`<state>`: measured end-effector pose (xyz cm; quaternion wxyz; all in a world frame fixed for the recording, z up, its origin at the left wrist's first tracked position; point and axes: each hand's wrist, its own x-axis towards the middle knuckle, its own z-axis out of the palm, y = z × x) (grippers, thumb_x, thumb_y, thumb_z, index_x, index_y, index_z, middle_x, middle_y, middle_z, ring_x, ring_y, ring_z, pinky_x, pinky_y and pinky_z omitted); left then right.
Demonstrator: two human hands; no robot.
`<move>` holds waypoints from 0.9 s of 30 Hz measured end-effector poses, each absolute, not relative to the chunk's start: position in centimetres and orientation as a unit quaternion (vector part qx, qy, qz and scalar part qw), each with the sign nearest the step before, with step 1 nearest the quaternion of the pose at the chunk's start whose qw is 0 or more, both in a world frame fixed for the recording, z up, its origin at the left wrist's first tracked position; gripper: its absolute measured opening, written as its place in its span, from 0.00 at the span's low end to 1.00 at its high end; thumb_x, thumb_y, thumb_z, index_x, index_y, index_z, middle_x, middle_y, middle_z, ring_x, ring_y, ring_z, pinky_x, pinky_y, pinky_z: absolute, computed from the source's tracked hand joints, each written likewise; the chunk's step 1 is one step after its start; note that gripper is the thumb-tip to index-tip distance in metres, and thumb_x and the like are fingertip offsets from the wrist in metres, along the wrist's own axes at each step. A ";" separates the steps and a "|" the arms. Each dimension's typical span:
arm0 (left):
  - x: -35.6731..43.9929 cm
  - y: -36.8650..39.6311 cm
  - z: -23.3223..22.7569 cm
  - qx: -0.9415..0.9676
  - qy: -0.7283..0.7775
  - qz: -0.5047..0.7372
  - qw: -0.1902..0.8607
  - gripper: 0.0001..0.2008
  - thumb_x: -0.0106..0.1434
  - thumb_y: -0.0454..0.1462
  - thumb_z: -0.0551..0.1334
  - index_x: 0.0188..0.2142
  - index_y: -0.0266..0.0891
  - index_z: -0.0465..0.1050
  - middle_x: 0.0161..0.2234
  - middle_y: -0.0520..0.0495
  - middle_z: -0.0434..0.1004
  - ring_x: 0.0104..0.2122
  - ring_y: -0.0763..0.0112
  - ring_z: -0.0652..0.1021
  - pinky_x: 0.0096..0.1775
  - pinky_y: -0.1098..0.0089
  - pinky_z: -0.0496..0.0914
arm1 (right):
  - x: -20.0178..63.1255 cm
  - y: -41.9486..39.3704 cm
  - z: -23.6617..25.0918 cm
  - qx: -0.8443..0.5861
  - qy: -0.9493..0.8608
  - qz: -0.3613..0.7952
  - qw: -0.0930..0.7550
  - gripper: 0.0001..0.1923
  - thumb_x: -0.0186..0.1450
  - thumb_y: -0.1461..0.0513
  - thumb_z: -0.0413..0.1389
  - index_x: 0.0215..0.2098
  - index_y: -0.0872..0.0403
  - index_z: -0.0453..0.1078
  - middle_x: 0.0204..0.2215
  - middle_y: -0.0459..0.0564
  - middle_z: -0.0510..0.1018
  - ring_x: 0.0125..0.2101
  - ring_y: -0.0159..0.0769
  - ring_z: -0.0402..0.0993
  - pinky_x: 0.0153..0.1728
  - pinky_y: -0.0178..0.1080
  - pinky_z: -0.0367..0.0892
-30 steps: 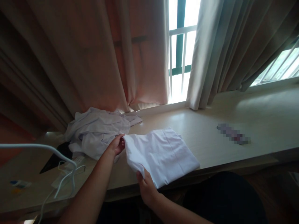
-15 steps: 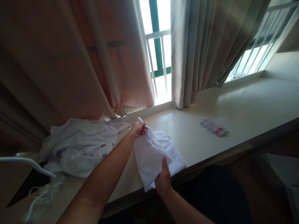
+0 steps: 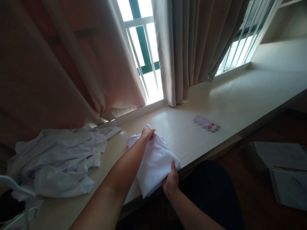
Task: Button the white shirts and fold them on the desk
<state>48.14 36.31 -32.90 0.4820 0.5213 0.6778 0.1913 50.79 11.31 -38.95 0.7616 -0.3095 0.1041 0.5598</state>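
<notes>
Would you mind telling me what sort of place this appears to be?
Probably a bedroom or dormitory room: curtains hang over a barred window, and white clothes lie on a long desk.

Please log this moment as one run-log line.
left hand: pinching far edge of folded white cloth | right hand: gripping its near edge | crumpled garments: left, on desk

The counter [image 3: 240, 102] lies bare toward the right of the frame, save a small blurred item [image 3: 206, 124] at centre right. A heap of shirts [image 3: 57, 159] blocks the left side, a white hanger [image 3: 21, 198] at lower left. Curtains [image 3: 192, 48] hang along the far edge.
</notes>
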 end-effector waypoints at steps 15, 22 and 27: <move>44.1 32.1 -33.5 0.665 0.561 0.173 0.461 0.16 0.68 0.46 0.56 0.44 0.37 0.74 0.43 0.42 0.78 0.36 0.66 0.79 0.34 0.66 0.76 | 54.9 6.3 -38.2 -0.347 0.065 0.634 0.688 0.19 0.60 0.54 0.64 0.45 0.53 0.69 0.41 0.50 0.81 0.47 0.42 0.77 0.53 0.44 0.69; 34.6 25.5 -33.8 0.876 0.426 0.173 0.145 0.17 0.71 0.44 0.53 0.52 0.47 0.75 0.63 0.48 0.67 0.66 0.59 0.61 0.66 0.53 0.53 | 56.0 2.0 -36.0 -0.494 -0.322 0.611 0.528 0.14 0.65 0.51 0.57 0.35 0.54 0.72 0.34 0.51 0.78 0.38 0.43 0.75 0.43 0.46 0.70; 32.4 24.0 -36.5 0.911 0.405 0.058 0.055 0.24 0.74 0.46 0.47 0.67 0.55 0.57 0.70 0.51 0.53 0.70 0.58 0.49 0.67 0.44 0.42 | 56.0 10.0 -34.4 -0.538 -0.701 0.263 0.387 0.16 0.68 0.57 0.53 0.50 0.50 0.75 0.57 0.55 0.73 0.61 0.51 0.62 0.63 0.54 0.52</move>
